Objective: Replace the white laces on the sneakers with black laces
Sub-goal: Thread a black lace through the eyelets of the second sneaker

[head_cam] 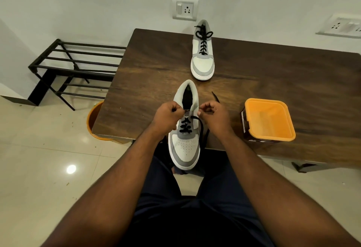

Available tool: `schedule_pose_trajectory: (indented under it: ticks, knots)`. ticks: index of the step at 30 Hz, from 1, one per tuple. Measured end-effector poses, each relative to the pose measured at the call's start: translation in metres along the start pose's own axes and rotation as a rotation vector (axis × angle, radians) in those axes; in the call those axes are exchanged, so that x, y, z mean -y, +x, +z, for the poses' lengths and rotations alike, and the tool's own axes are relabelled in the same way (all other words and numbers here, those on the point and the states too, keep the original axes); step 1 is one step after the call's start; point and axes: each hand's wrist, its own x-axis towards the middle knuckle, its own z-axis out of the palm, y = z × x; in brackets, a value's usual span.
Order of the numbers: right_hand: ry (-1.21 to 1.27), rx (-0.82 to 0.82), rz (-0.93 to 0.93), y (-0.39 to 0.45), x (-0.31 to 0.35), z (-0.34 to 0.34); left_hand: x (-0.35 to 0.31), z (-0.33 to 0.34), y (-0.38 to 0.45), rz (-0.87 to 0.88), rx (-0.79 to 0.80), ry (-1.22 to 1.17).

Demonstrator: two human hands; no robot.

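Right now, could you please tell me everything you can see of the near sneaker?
The near sneaker is white with grey panels, a perforated toe and a white sole. It sits at the table edge, toe overhanging toward the person. A black lace crosses its lower eyelets only; the upper ones look unlaced. The left hand and right hand pinch the lace ends beside the tongue.

We see one sneaker (203, 51) on the counter (152, 67) at its far edge, the other sneaker (185, 145) overhanging the near edge between our hands (168, 114). A tub (268, 119) sits right; a rack (74, 67) stands left, a bucket (93, 119) below the counter's near-left corner.
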Motion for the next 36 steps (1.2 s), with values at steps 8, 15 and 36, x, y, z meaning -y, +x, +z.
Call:
schedule_pose_trajectory:
  ticks: [8,15,36]
  knots:
    - [-0.099,-0.047,0.025,0.002,0.001,0.029,0.009,0.014,0.005,0.062,-0.166,0.008]
    - [0.202,0.014,0.184,0.001,-0.014,0.027,0.006,0.019,0.016,0.119,-0.115,0.26]
    - [0.34,0.176,0.28,0.004,-0.005,0.007,0.009,0.033,0.022,0.086,-0.02,0.186]
